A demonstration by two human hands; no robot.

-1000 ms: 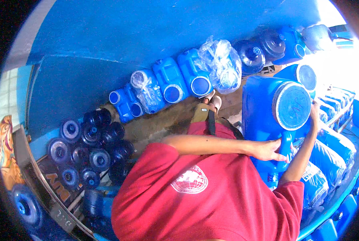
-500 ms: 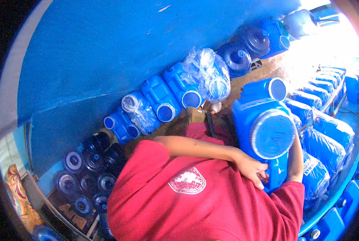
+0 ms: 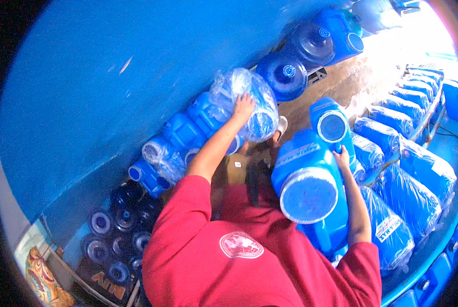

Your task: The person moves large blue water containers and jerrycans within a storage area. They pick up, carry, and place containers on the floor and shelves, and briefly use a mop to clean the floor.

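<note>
The hands are well apart. The left hand point(image 3: 244, 106) rests on the bagged jug point(image 3: 264, 105); whether its fingers grip the plastic, I cannot tell. The right hand point(image 3: 343, 157) is closed on a handle point(image 3: 337, 148), of which jug is unclear: the near jug point(image 3: 301, 153) lies just left of it, the far jug point(image 3: 322, 107) just beyond. Round bottles point(image 3: 282, 84) stand past the left hand, blue jugs point(image 3: 184, 130) to its left. Wrapped jugs point(image 3: 408, 192) line the right hand's right side.
</note>
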